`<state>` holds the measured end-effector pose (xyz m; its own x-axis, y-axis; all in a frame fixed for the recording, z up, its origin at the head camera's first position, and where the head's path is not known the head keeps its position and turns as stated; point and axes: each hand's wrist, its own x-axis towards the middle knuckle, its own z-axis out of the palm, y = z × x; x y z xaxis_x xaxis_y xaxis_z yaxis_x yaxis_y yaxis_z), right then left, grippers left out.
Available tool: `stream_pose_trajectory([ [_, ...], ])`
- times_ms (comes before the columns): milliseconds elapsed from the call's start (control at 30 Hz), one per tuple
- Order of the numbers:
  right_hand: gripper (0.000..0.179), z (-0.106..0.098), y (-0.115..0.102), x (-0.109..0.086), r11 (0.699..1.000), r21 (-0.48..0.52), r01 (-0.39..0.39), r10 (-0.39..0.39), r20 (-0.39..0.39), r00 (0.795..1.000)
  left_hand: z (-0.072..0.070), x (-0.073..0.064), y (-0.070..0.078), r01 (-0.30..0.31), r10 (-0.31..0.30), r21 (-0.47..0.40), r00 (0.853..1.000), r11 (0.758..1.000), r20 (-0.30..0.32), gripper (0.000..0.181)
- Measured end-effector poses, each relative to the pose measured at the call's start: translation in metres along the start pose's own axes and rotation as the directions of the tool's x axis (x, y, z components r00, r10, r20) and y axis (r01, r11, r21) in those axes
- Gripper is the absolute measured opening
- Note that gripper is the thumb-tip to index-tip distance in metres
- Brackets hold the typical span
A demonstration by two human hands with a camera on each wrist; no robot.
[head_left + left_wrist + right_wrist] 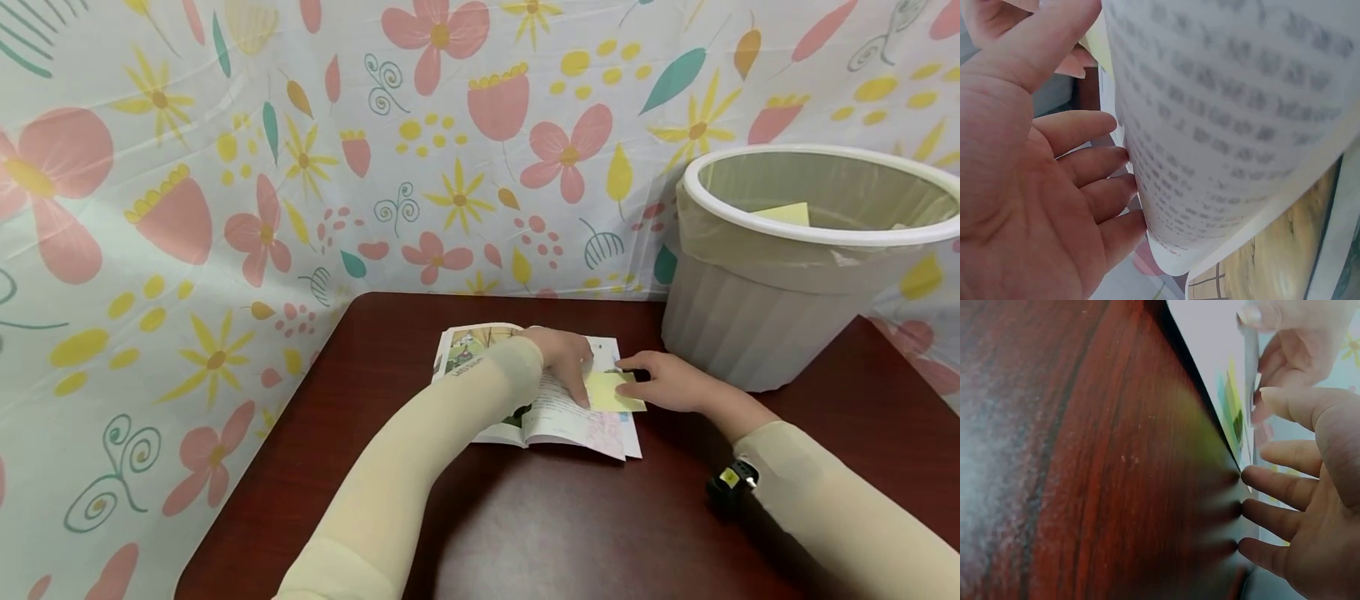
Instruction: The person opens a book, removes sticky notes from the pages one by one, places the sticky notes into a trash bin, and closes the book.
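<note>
An open book (555,421) with printed text and colour pictures lies on the table. A yellow sticky note (606,398) lies over its right-hand page and sticks out a little past the page's edge. My left hand (562,354) reaches across the book, its thumb down by the note's left edge. In the left wrist view, relaxed fingers (1107,156) touch the side of a curved page. From the right, my right hand (667,385) has its thumb on the note, with a gap between thumb and forefinger. Its other fingers (1272,515) extend toward the book's edge in the right wrist view.
A grey bin (750,317) with a white rim and a plastic liner stands on the table at the back right; a yellow paper (786,214) shows inside. The dark red-brown table (540,517) meets a flower-patterned curtain (300,208) behind and at left.
</note>
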<state>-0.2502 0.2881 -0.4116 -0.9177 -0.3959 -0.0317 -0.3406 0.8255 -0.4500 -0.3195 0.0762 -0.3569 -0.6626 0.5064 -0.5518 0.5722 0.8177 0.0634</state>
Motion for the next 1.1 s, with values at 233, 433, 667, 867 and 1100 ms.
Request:
stream_pose_trajectory([
  [233,0.048,0.003,0.001,0.008,0.998,-0.043,0.039,-0.041,-0.027,0.999,0.006,-0.008,0.001,0.002,-0.001,0.010,0.999,1.000,-0.049,0.101],
  [433,0.037,0.004,0.002,0.014,0.997,-0.068,0.030,-0.035,-0.073,0.997,0.018,-0.009,0.003,0.000,0.014,0.085,0.985,0.996,-0.170,0.086],
  [667,0.023,0.002,0.004,0.016,0.999,-0.045,0.019,-0.023,-0.078,0.997,0.022,-0.005,0.003,0.000,0.009,0.055,0.985,0.998,-0.170,0.084],
  [867,0.021,0.002,0.010,0.016,0.998,-0.033,-0.048,0.045,-0.069,0.997,0.020,-0.001,0.001,0.003,0.000,0.046,0.997,0.999,-0.072,0.105],
  [1100,0.032,0.002,0.012,0.014,0.987,0.028,-0.158,0.160,-0.082,0.984,0.023,0.004,0.002,-0.019,0.021,0.016,0.996,1.000,-0.087,0.108],
])
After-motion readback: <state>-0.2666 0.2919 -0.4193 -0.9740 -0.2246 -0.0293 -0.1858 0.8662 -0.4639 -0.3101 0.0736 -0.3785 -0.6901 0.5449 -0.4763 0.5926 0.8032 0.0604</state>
